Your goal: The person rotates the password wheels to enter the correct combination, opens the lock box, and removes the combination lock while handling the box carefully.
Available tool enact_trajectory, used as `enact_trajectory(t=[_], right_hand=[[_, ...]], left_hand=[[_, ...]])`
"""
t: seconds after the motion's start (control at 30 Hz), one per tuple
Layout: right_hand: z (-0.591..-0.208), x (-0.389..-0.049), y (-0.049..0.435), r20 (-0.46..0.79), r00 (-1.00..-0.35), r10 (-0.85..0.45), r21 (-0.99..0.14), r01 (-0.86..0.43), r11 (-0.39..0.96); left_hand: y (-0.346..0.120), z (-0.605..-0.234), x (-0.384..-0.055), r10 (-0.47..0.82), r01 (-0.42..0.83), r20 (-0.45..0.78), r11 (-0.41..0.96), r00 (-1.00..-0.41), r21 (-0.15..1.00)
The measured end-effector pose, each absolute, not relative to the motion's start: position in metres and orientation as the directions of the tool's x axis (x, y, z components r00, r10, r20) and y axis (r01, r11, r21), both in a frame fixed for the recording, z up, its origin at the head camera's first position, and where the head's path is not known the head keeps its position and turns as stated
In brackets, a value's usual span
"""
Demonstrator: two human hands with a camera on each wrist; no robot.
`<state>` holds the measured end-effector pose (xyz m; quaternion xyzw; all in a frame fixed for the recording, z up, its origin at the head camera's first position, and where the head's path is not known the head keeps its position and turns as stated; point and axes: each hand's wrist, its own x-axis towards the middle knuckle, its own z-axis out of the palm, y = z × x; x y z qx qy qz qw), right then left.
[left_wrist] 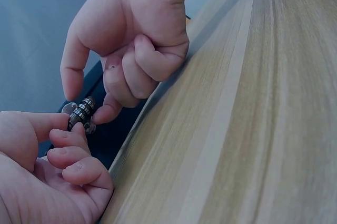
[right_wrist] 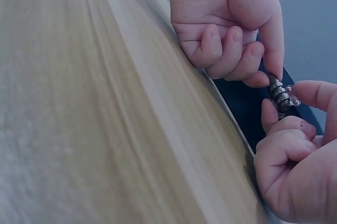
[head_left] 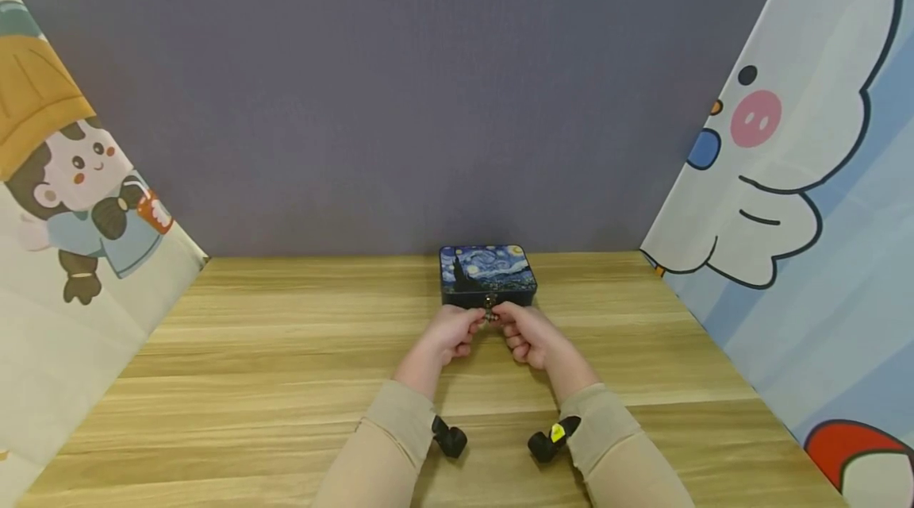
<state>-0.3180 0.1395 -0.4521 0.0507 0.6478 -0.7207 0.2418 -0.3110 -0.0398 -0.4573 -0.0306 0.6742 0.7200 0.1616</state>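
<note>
A small combination padlock (left_wrist: pixel 82 112), a dark barrel with silvery number rings, hangs at the front of a dark tin box (head_left: pixel 489 274) with a starry night painting on its lid. The lid is closed. My left hand (head_left: pixel 455 331) pinches one end of the padlock between thumb and forefinger, as the right wrist view shows too. From the other side, thumb and forefinger of my right hand (head_left: pixel 530 335) close around the padlock near its far end. The other fingers of both hands are curled in. Fingertips partly cover the padlock.
The box stands at the back of the wood-grain table (head_left: pixel 286 381), close to a grey panel (head_left: pixel 428 95). Cartoon-printed sheets flank the table on the left (head_left: pixel 107 254) and right (head_left: pixel 807 270). A small black camera (head_left: pixel 450 438) sits on each sleeve cuff.
</note>
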Motion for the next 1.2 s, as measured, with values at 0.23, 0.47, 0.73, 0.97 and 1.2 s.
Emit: enact_trajectory(t=[0.23, 0.47, 0.73, 0.97, 1.2], right_hand=[[-0.4491, -0.3203, 0.1442, -0.414, -0.862, -0.294, -0.894, 0.445, -0.046], [-0.4460, -0.3198, 0.1466, -0.430, -0.861, -0.270, -0.887, 0.459, -0.052], [-0.4448, -0.3190, 0.1471, -0.435, -0.859, -0.269, -0.885, 0.463, -0.047], [-0.4478, -0.3194, 0.1441, -0.427, -0.859, -0.283, -0.889, 0.457, -0.044], [-0.4511, -0.3207, 0.1400, -0.420, -0.856, -0.302, -0.892, 0.450, -0.034]], left_hand=[[-0.0398, -0.4596, -0.3144, 0.197, -0.273, -0.260, -0.040, -0.945, 0.961], [-0.0396, -0.4594, -0.3146, 0.201, -0.266, -0.252, -0.047, -0.947, 0.963], [-0.0393, -0.4599, -0.3149, 0.202, -0.268, -0.255, -0.042, -0.946, 0.962], [-0.0398, -0.4599, -0.3142, 0.200, -0.269, -0.257, -0.040, -0.946, 0.962], [-0.0401, -0.4591, -0.3131, 0.197, -0.278, -0.264, -0.049, -0.944, 0.959]])
